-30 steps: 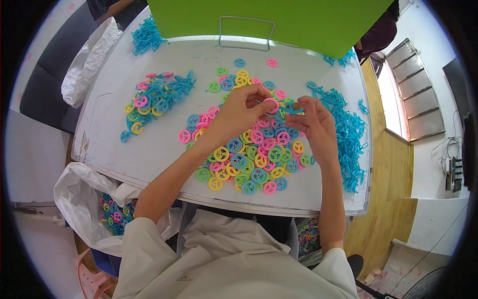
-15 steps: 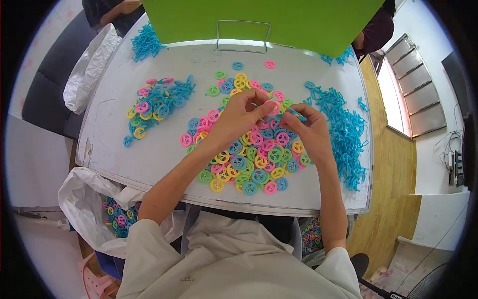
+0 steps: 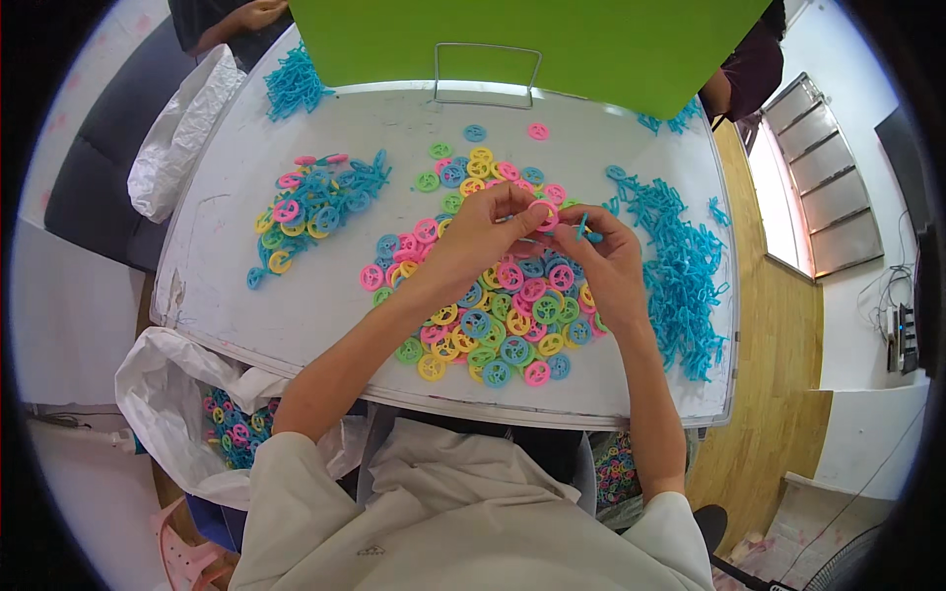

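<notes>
Over the middle of the table, my left hand [image 3: 483, 231] pinches a small pink plastic wheel [image 3: 550, 216] between thumb and fingers. Close beside it, my right hand [image 3: 613, 258] is closed on a small blue plastic piece [image 3: 590, 232], partly hidden by the fingers. Whether wheel and piece touch, I cannot tell. Beneath both hands spreads a pile of pink, yellow, green and blue wheels [image 3: 514, 348]. A heap of blue plastic pieces [image 3: 682, 286] lies to the right of my right hand. At the left is a smaller heap of wheels joined with blue pieces [image 3: 320, 205].
A green panel [image 3: 532, 44] with a wire handle [image 3: 488, 102] stands at the white table's [image 3: 266, 315] far side. More blue pieces [image 3: 296, 83] lie at the far left corner. A white sack [image 3: 163, 394] of coloured parts stands at lower left. Two other people show partly beyond the table.
The blue piece in my right hand has turned, with one part now sticking up from the fingers. My left hand still holds the pink wheel. The whole view has shifted slightly.
</notes>
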`<action>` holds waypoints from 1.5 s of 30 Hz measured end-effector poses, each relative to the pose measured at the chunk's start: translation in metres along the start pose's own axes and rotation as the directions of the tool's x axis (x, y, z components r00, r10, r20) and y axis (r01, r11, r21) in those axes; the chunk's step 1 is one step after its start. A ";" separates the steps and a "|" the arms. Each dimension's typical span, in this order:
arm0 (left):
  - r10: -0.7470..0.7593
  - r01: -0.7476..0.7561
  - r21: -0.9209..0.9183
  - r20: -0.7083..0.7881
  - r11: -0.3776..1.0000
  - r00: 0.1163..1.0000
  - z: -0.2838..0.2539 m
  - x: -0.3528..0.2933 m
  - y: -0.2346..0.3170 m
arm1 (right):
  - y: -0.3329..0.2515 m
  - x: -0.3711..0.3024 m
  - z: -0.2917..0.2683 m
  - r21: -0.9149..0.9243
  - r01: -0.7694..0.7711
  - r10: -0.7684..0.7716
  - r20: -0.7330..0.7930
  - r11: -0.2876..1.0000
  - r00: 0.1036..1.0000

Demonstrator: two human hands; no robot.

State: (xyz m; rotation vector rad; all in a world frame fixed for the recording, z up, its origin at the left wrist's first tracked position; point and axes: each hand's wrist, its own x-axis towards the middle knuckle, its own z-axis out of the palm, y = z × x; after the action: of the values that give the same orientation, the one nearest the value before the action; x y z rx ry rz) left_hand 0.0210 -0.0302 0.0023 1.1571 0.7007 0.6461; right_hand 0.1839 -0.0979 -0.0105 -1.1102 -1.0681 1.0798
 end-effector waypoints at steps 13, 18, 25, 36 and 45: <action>0.118 -0.112 0.065 -0.098 0.992 0.988 0.004 0.000 -0.005 | -0.004 -0.002 0.004 -0.126 -0.016 0.004 -0.097 0.992 0.995; 0.148 -0.140 0.068 -0.125 0.988 0.981 0.005 0.004 -0.014 | -0.004 -0.004 0.004 -0.183 -0.061 0.048 -0.074 0.981 0.996; 0.349 -0.286 0.323 -0.155 0.902 0.924 0.012 0.001 -0.020 | 0.001 -0.002 0.004 -0.084 -0.084 0.078 -0.077 0.993 0.994; 0.351 -0.272 0.357 -0.178 0.894 0.919 0.014 -0.002 -0.016 | 0.005 -0.003 0.006 -0.060 -0.091 0.085 -0.088 0.994 0.992; 0.428 -0.329 0.488 -0.105 0.808 0.897 0.012 -0.003 -0.006 | -0.006 -0.004 0.012 -0.027 -0.087 0.084 -0.105 0.996 0.991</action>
State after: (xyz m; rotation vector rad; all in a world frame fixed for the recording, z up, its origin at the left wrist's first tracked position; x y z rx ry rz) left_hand 0.0291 -0.0414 -0.0003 1.7173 0.8366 0.9891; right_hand 0.1718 -0.1008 -0.0036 -1.2338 -0.9652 1.0635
